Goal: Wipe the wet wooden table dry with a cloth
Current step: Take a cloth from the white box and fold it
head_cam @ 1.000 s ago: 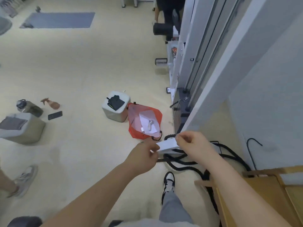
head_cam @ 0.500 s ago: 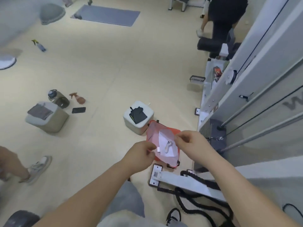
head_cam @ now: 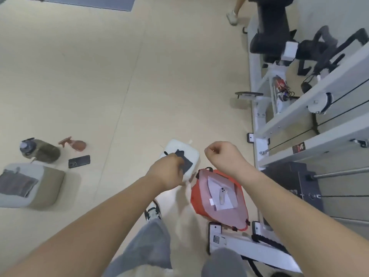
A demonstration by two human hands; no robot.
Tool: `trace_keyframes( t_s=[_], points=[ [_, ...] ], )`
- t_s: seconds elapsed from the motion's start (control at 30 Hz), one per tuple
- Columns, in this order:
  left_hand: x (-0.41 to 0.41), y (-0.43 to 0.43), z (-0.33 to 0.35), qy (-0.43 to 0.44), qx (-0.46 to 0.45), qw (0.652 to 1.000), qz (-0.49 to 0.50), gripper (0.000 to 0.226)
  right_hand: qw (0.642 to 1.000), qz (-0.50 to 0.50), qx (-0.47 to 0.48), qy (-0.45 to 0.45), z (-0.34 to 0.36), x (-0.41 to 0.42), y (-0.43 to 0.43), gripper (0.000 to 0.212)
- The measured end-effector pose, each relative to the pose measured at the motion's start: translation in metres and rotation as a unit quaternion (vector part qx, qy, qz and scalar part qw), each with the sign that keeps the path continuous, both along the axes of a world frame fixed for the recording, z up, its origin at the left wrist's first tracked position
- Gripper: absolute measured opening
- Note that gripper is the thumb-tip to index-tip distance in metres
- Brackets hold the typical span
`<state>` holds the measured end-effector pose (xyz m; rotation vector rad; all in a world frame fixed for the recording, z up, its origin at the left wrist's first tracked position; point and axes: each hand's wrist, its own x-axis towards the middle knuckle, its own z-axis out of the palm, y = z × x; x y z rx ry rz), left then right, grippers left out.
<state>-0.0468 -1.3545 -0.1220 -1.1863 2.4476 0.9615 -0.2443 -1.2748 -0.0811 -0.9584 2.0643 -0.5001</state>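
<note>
Much bare floor (head_cam: 99, 76) lies open from 9 to 12 o'clock; white machine frames (head_cam: 279, 120) wall off 1 to 4. Left hand (head_cam: 166, 172) closes on a dark cloth (head_cam: 184, 162) atop a white block (head_cam: 187, 150) at centre. Right hand (head_cam: 223, 156), loosely fisted and empty, hovers just toward 3 o'clock, above an orange bag (head_cam: 199, 204).

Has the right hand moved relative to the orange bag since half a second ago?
Yes. The right hand, fist closed, now sits beyond the orange bag's far edge; earlier it overlapped the bag's right side. The camera also shifted.
</note>
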Motion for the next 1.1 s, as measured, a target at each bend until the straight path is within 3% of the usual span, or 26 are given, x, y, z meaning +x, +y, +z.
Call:
trace_keyframes(
  t_s=[0.3, 0.4, 0.43, 0.53, 0.7, 0.83, 0.93, 1.0, 1.1],
  points=[
    [0.002, -0.100, -0.132, -0.028, 0.039, 0.999, -0.025, 0.030, 0.998, 0.005, 0.064, -0.026, -0.127, 0.015, -0.138, 0.023],
    [-0.003, -0.123, -0.199, -0.051, 0.064, 0.996, -0.018, 0.012, 0.995, 0.000, 0.088, -0.041, -0.200, 0.014, -0.162, 0.015],
    [-0.005, -0.131, -0.224, -0.052, 0.065, 0.996, -0.013, 0.006, 0.993, -0.008, 0.104, -0.046, -0.229, 0.012, -0.168, 0.018],
    [-0.012, -0.145, -0.301, -0.045, 0.066, 0.997, 0.002, 0.022, 0.987, -0.031, 0.148, -0.051, -0.316, 0.007, -0.175, 0.041],
    [-0.028, -0.166, -0.420, -0.019, 0.090, 0.995, 0.032, 0.005, 0.975, -0.037, 0.209, -0.059, -0.443, 0.003, -0.181, 0.047],
    [-0.036, -0.167, -0.489, -0.004, 0.144, 0.986, 0.085, 0.045, 0.968, 0.000, 0.247, -0.051, -0.517, 0.000, -0.186, 0.058],
    [-0.040, -0.161, -0.520, -0.011, 0.122, 0.985, 0.122, 0.064, 0.967, 0.027, 0.251, 0.044, -0.552, -0.001, -0.185, 0.066],
    [-0.045, -0.158, -0.530, -0.005, 0.125, 0.980, 0.152, 0.061, 0.969, 0.024, 0.244, 0.043, -0.565, 0.000, -0.183, 0.058],
    [-0.052, -0.155, -0.525, 0.007, 0.189, 0.964, 0.187, 0.026, 0.971, 0.008, 0.235, -0.037, -0.559, 0.005, -0.183, 0.026]
  ],
)
